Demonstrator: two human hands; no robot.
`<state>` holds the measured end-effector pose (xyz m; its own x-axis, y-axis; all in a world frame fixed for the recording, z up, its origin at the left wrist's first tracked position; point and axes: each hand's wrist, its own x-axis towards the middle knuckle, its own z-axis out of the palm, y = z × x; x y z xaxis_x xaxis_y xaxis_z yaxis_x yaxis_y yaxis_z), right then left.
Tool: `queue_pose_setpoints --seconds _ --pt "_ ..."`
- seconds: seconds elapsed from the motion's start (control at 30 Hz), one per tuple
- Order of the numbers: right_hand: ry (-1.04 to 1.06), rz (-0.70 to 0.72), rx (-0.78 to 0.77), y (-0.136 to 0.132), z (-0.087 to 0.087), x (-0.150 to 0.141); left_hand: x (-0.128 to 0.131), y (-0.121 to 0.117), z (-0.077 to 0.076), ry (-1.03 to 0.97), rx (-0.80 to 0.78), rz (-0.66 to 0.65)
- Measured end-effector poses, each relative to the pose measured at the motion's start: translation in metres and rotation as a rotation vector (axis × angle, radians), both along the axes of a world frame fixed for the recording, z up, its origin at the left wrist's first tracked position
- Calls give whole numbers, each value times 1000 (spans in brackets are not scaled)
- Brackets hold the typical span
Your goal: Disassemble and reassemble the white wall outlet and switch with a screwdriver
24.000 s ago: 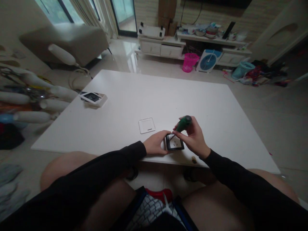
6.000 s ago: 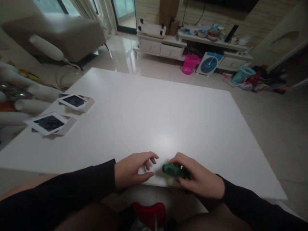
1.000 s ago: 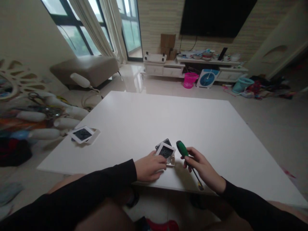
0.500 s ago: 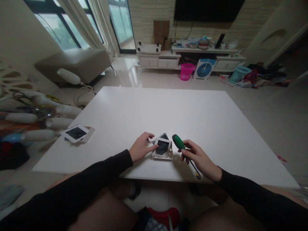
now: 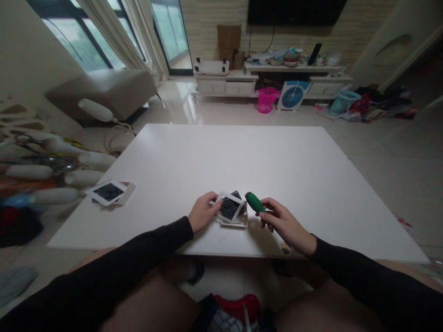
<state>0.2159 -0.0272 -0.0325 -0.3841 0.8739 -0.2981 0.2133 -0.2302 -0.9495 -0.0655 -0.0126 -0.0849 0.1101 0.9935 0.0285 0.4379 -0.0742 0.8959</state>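
Turned since a moment ago, the white frame (image 5: 226, 219) pinched in your left hand (image 5: 203, 213) over a little box (image 5: 238, 225), your right hand (image 5: 284, 223) closed on the green screwdriver (image 5: 255, 203) just beside, another frame (image 5: 116, 198) on the counter's (image 5: 277, 161) left side, a pink basket (image 5: 266, 101) beyond.

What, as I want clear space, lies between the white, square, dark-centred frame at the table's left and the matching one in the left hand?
Bare white tabletop, then the left hand, which holds the matching frame; the head view shows it.
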Motion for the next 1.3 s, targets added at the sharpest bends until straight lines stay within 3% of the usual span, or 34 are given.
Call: queue_pose_setpoints --seconds 0.17,0.3,0.47,0.6,0.8,0.93,1.13,1.3 --pt "5 -5 -6 0 0 0 -7 9 6 -93 -24 33" --pt "10 -18 5 0 -1 0 -30 32 11 -231 -119 104" --pt "15 -8 18 -1 1 0 -73 61 12 -111 -238 70" --pt "16 -8 16 -1 4 -1 -94 70 5 -6 -334 26" --pt "9 0 15 0 8 0 -94 70 -11 88 -438 -40" --pt "10 0 11 0 11 1 -89 65 -13 121 -518 -145" --pt "-3 22 23 0 13 0 -86 59 -5 195 -549 -271" --pt "-19 25 27 0 11 1 -93 61 10 300 -439 -326"
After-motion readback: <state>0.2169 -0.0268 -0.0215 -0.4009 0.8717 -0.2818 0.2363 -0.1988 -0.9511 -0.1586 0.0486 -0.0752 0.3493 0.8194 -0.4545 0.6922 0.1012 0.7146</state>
